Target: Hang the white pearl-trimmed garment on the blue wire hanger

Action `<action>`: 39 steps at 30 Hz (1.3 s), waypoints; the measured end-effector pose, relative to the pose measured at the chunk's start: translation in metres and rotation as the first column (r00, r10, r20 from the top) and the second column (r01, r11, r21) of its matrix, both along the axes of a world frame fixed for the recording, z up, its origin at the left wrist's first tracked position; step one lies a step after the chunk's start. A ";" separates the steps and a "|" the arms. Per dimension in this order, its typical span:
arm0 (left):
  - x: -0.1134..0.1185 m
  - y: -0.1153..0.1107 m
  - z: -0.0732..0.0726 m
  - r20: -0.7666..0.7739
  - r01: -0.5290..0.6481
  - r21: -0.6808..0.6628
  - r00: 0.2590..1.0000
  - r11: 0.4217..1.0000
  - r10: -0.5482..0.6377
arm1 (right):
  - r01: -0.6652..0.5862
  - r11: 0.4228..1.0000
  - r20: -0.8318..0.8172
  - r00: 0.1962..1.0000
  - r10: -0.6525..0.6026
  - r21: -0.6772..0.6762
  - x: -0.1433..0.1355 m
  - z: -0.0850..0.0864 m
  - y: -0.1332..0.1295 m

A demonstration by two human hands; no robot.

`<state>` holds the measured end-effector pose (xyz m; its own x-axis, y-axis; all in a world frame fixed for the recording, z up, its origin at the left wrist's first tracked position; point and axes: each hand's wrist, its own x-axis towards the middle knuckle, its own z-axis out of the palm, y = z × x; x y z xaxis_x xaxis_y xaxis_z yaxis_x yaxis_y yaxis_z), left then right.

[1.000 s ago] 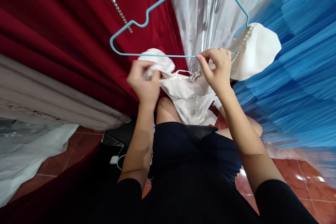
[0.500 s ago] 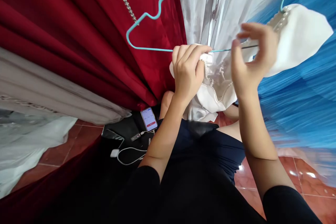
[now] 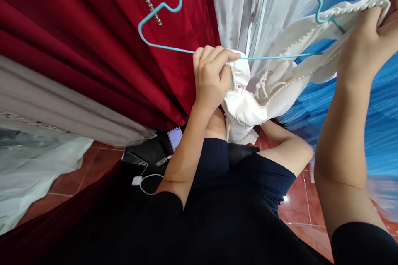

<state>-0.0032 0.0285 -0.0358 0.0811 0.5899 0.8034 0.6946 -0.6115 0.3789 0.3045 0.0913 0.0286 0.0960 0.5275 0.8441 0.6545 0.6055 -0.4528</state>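
Note:
A white garment with pearl trim [image 3: 248, 107] hangs partly over a light blue wire hanger [image 3: 273, 57]. My left hand [image 3: 213, 72] is closed around the hanger's bottom bar together with the garment's left part. At the upper right, my right hand [image 3: 370, 37] grips the pearl-edged strap and stretches it out past the hanger's right corner, which lies inside the strap loop. Some of the right fingers are hidden behind the cloth or cut off by the picture's edge. White lacing shows at the middle of the garment.
Red cloth [image 3: 174, 74] hangs on the left and blue tulle [image 3: 342, 132] on the right, with white fabric between. A phone [image 3: 174, 136], a white cable [image 3: 144, 180] and a white plug [image 3: 136, 180] lie on a black surface.
My right hand has moved right and taken hold of the strap, pulling it outward over the hanger's corner. The hanger and my left hand have shifted slightly left.

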 end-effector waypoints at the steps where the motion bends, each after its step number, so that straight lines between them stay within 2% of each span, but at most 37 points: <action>1: 0.000 0.001 0.000 -0.002 0.000 0.022 1.000 1.000 0.000 | 0.053 0.998 -0.025 0.998 -0.052 0.031 0.008 -0.001 0.006; 3: 0.001 0.000 0.000 0.001 0.018 0.042 1.000 0.999 -0.018 | 0.167 0.985 -0.115 0.980 -0.162 0.031 0.026 -0.010 0.019; 5: 0.003 -0.002 0.000 0.009 0.047 0.016 0.999 0.999 -0.047 | 0.166 0.983 -0.213 0.960 -0.179 -0.078 0.042 -0.025 0.028; 6: 0.004 -0.003 -0.001 0.016 0.053 -0.001 0.998 0.999 -0.053 | 0.168 0.984 -0.251 0.951 -0.179 -0.064 0.047 -0.035 0.028; 9: 0.009 -0.003 -0.004 0.027 0.037 -0.050 0.999 0.998 -0.036 | 0.257 0.946 -0.297 0.935 -0.192 0.198 0.043 -0.064 0.011; 11: 0.013 0.000 -0.006 0.027 0.026 -0.070 0.999 0.997 -0.024 | 0.232 0.896 -0.262 0.955 -0.137 0.378 0.024 -0.077 -0.013; 12: 0.015 0.002 -0.007 0.026 0.022 -0.079 0.999 0.997 -0.020 | 0.213 0.882 -0.253 0.961 -0.112 0.419 0.011 -0.080 -0.025; 14: 0.019 0.003 -0.008 0.028 0.012 -0.092 1.000 0.996 -0.010 | 0.112 0.890 -0.212 0.977 -0.018 0.442 -0.016 -0.078 -0.048; 15: 0.020 0.003 -0.008 0.028 0.010 -0.098 1.000 0.995 -0.007 | 0.050 0.910 -0.162 0.987 0.019 0.412 -0.029 -0.074 -0.056; 17: 0.023 0.000 -0.007 0.035 0.009 -0.104 0.999 0.995 -0.006 | -0.125 0.972 0.044 0.992 0.118 0.201 -0.052 -0.066 -0.064; 19: 0.023 -0.005 -0.007 0.048 0.003 -0.100 0.999 0.995 0.002 | -0.247 0.969 0.126 0.961 0.247 -0.018 -0.069 -0.063 -0.063; 20: 0.023 -0.007 -0.007 0.052 -0.004 -0.097 0.999 0.995 0.009 | -0.279 0.957 0.111 0.951 0.287 -0.083 -0.076 -0.064 -0.060; 22: 0.022 -0.011 -0.006 0.045 -0.015 -0.093 0.999 0.996 0.020 | -0.287 0.949 0.042 0.955 0.294 -0.131 -0.085 -0.070 -0.053; 26: 0.018 -0.016 -0.001 0.031 0.036 -0.062 0.999 0.997 -0.034 | -0.249 0.965 -0.032 0.969 0.247 -0.083 -0.092 -0.081 -0.045; 29: 0.015 -0.028 -0.002 0.204 0.105 0.020 0.973 0.994 -0.107 | -0.222 0.973 -0.032 0.975 0.220 -0.067 -0.088 -0.076 -0.046; 32: 0.008 -0.050 -0.014 0.477 0.153 0.008 0.868 0.988 -0.138 | -0.221 0.973 -0.023 0.975 0.220 -0.066 -0.085 -0.068 -0.047; 36: -0.016 -0.064 -0.041 0.711 0.048 -0.127 0.701 0.991 0.057 | -0.258 0.965 -0.022 0.966 0.257 -0.051 -0.084 -0.066 -0.045; 39: -0.046 -0.050 -0.049 0.755 -0.058 -0.167 0.635 0.984 0.166 | -0.256 0.965 -0.016 0.967 0.255 -0.051 -0.083 -0.066 -0.045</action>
